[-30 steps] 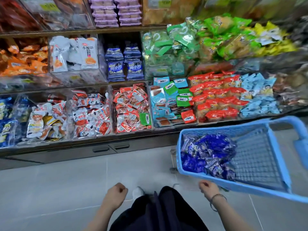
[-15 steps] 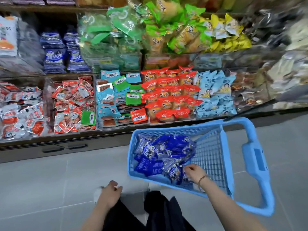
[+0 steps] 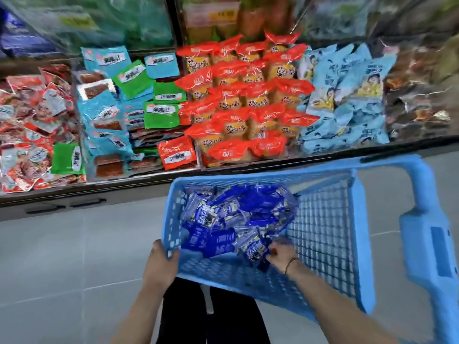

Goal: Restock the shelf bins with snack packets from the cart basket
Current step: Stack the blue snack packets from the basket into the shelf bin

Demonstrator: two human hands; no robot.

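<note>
A grey tiled floor runs along a low shelf whose clear bins are full of snacks. From the left edge of the shelf to the right there are red-and-white packets, flat teal and green packets, a heap of orange-red packets and pale blue packets. All have white labels or faces with Chinese characters, but the blur makes them unreadable to me. The upper shelf and the bins at the far right are only smears of colour.

The light blue cart basket stands on the floor before the shelf, its handle to the right. The blue snack packets lie heaped in the left half of the basket (their print is too small to read).

The left hand holds the near left corner of the basket, its grip closed over the rim with the thumb inside. The right hand, with a thin bracelet at the wrist, is inside the basket, its grip curled on the packets at the near edge of the heap; blur hides the fingertips. Both forearms are cut off at the bottom edge.
</note>
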